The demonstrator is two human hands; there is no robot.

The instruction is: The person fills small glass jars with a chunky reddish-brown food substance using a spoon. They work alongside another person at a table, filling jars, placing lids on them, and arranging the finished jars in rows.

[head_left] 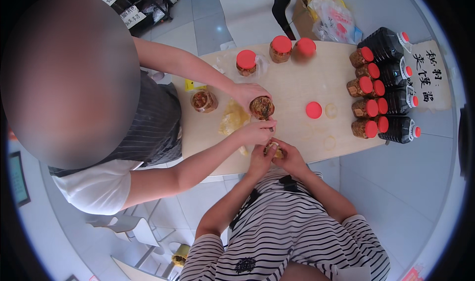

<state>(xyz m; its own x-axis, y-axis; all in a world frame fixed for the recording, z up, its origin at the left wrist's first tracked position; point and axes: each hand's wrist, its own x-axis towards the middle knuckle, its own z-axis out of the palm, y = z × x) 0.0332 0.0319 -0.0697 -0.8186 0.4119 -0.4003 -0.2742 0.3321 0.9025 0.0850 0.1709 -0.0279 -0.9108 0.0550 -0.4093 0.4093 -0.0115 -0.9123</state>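
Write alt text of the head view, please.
A person's left hand and right hand hold a small pale item at a beige table, while a co-worker's hands are at a round brown-filled jar. At right stand red-lidded clear jars and dark plastic bottles.

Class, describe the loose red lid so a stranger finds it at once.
Start at the pale table, then find the jars clustered at its right end. Left of them lies a round red lid. It rests directly on the table; other red lids cap jars.

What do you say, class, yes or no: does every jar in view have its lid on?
No, the jar at the co-worker's hand is open at the top.
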